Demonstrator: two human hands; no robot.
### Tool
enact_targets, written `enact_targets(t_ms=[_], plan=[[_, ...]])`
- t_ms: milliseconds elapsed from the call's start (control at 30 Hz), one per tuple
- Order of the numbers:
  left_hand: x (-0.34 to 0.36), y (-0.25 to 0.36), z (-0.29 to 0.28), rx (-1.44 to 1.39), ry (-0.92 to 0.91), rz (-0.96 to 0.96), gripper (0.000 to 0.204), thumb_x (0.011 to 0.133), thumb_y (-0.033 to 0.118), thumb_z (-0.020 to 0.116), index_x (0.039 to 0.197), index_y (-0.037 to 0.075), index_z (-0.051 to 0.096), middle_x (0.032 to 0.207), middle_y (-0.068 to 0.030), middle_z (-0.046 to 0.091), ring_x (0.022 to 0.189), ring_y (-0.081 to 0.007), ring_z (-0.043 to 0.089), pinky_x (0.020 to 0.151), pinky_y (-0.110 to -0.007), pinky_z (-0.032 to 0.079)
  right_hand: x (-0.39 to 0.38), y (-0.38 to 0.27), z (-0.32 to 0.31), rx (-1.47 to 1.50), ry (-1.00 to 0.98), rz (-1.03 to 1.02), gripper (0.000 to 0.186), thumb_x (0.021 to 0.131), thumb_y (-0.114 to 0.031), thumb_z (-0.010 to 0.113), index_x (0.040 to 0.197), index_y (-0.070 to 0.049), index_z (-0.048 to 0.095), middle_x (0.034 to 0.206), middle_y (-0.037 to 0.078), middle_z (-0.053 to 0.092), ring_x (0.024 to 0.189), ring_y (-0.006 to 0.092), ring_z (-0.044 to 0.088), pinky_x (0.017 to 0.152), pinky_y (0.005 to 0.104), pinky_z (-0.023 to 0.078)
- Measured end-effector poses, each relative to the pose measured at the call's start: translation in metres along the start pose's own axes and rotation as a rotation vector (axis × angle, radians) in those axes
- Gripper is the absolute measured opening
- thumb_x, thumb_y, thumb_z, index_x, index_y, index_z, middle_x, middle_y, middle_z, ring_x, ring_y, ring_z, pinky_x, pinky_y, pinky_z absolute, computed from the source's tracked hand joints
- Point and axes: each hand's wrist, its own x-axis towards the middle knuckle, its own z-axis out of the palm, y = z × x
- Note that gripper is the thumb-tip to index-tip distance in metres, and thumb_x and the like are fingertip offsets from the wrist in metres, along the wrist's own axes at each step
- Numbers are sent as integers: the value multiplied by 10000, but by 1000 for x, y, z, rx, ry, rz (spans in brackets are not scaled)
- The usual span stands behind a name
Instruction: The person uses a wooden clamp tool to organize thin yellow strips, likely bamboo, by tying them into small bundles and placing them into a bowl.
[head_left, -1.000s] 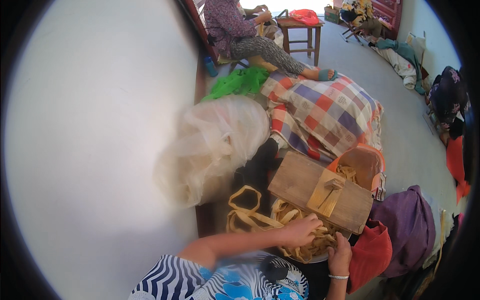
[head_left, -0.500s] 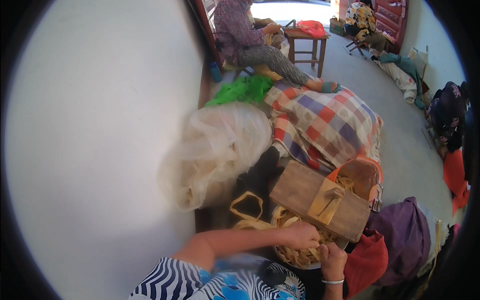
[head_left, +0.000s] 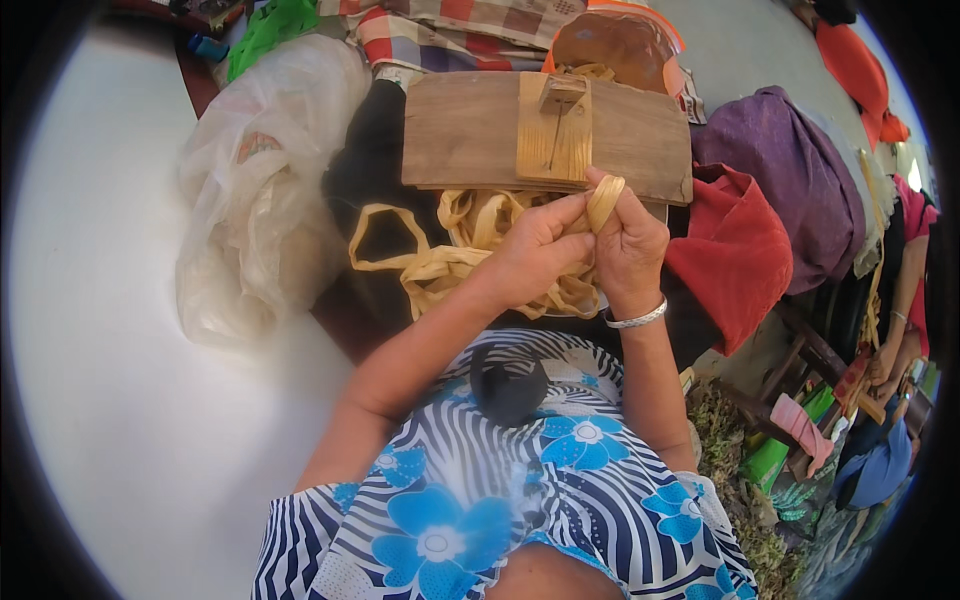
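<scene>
Head view, looking down over your lap.

Item 1: your left hand [head_left: 535, 250], fingers curled shut around a pale yellow strip [head_left: 603, 202], gripping it at the middle of the frame.

Item 2: your right hand [head_left: 630, 250], touching the left, thumb and fingers pinched on the same strip, whose looped end stands up just above both hands. A silver bangle [head_left: 636, 319] sits on that wrist.

Item 3: a heap of similar pale yellow strips [head_left: 440, 255], tangled in loops, lying directly under and to the left of your hands; the strip you hold appears to run down into it, though the join is hidden.

Item 4: a wooden board [head_left: 470, 135] just beyond your hands, flat, with a lighter upright wooden block [head_left: 553, 130] fixed at its middle.

Item 5: a crumpled clear plastic bag [head_left: 255, 190], left of the heap, resting on a pale floor [head_left: 100, 350].

Item 6: a checked cloth [head_left: 440, 30] at the top edge, behind the board.

Item 7: a red cloth [head_left: 730, 250] just right of your right hand, and a purple cloth [head_left: 790, 170] beyond it.

Item 8: your striped blue-flowered garment [head_left: 520, 480] fills the lower frame, with a dark round object [head_left: 508, 385] resting on it; what it is cannot be told.

Item 9: another person's hand [head_left: 885, 360] at the far right edge, well apart from yours.
</scene>
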Motion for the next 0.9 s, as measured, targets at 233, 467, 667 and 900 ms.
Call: enact_targets(t_ms=[233,467,667,900], plan=[[3,-10,-25,13,20,-304,257,906,38,521,1150,31,600,786,3,590,636,-50,469,536,-201,355,4,1,-3,-309,-79,-184,261,791,-20,606,1006,-108,724,806,99,656,729,296,614,657,410,476],[-11,-13,-21,1340,215,462,177,819,64,636,992,35,652,842,-100,614,725,-271,592,623,-377,479,-22,21,-10,115,-435,444,172,933,-148,572,978,-43,701,838,46,687,793,205,648,672,370,496],[-8,-21,-20,1094,140,513,239,847,57,638,1078,-5,644,1040,-149,632,932,-325,620,781,-341,502,-32,14,-11,1182,-373,1032,286,994,-234,538,1036,14,674,1063,80,668,962,160,624,851,318,482],[-11,-21,-27,943,135,218,201,838,40,646,1031,-19,653,1000,-131,629,863,-279,625,710,-348,503,-16,19,-13,69,-304,129,239,887,-86,578,1087,4,674,1111,180,653,969,322,635,912,367,467]])
